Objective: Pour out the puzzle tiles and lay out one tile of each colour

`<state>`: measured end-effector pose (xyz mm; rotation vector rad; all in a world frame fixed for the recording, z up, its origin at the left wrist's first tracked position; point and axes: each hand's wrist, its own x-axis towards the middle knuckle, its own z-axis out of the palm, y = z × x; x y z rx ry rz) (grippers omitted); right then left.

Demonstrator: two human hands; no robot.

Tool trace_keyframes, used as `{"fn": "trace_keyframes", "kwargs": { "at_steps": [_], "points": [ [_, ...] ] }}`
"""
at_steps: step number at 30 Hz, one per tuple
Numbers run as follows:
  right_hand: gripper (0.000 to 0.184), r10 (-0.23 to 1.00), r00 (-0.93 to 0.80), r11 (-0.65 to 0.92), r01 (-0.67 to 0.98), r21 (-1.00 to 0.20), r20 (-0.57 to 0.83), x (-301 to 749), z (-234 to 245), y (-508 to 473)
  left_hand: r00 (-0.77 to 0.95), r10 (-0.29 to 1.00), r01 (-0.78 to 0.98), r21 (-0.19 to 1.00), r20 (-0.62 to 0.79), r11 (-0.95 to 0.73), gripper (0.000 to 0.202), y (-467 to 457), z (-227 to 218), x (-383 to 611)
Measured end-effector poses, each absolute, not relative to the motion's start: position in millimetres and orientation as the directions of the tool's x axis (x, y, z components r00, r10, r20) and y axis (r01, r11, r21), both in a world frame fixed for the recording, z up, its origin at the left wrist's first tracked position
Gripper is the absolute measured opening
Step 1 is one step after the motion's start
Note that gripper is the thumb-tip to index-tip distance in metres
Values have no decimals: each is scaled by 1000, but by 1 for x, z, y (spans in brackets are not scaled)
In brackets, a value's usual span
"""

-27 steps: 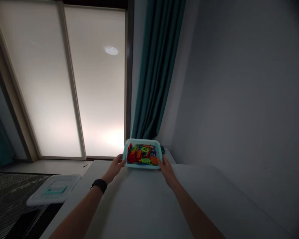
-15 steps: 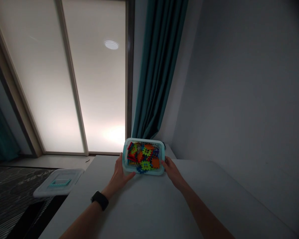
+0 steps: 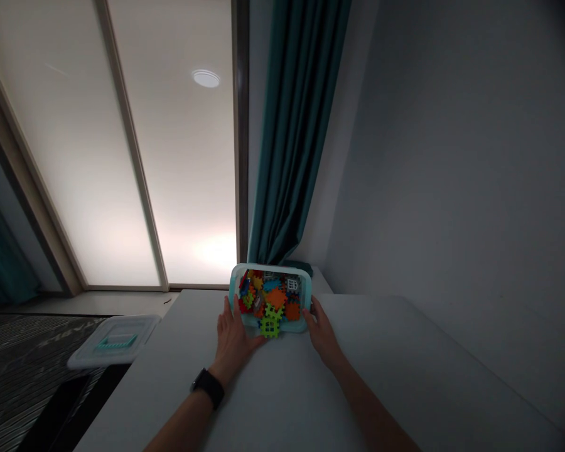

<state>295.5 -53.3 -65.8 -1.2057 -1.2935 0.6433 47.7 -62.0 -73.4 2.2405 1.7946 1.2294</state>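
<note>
A translucent plastic bin with a pale teal rim (image 3: pixel 306 285) is tipped toward me over the white table. Inside lie several toothed plastic building pieces in red, orange, green and blue. A lime-green window-shaped piece (image 3: pixel 270 327) hangs over the near rim, with an orange piece (image 3: pixel 275 297) just behind it. My left hand (image 3: pixel 233 336), a dark watch on its wrist, grips the bin's left front corner, the thumb stretched along the near side below the green piece. My right hand (image 3: pixel 322 333) holds the right end, fingers curled at its near corner.
The white tabletop (image 3: pixel 282 395) spreads under my arms. At the left, off the table's edge, lies a clear lid (image 3: pixel 134 326) with a teal handle (image 3: pixel 117 341). A teal curtain (image 3: pixel 296 138) hangs behind the bin, beside lit frosted panels (image 3: pixel 183 157). A grey wall (image 3: pixel 452 163) bounds the right.
The bin has tilted further toward me. Its pieces have slid and shifted, and a green one now juts over the near rim. My left hand has moved slightly right along the bin.
</note>
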Motion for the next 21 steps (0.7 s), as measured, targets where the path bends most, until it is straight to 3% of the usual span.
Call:
{"fn": "trace_keyframes", "kwargs": {
  "at_steps": [5,13,18,21],
  "points": [
    [69,878,275,313,292,-904,392,285,-85,-56,27,870,823,483,493,-299,126,-70,-75,53],
    [82,801,377,299,422,-856,465,240,-101,-69,7,887,740,594,462,-315,107,-78,-89,61],
    [74,788,413,290,405,-867,456,246,-99,-65,-61,865,515,758,498,-401,90,-63,-86,40],
    [69,797,392,304,398,-866,460,262,-96,-60,-94,914,360,869,394,-338,75,-46,-79,25]
  ]
}}
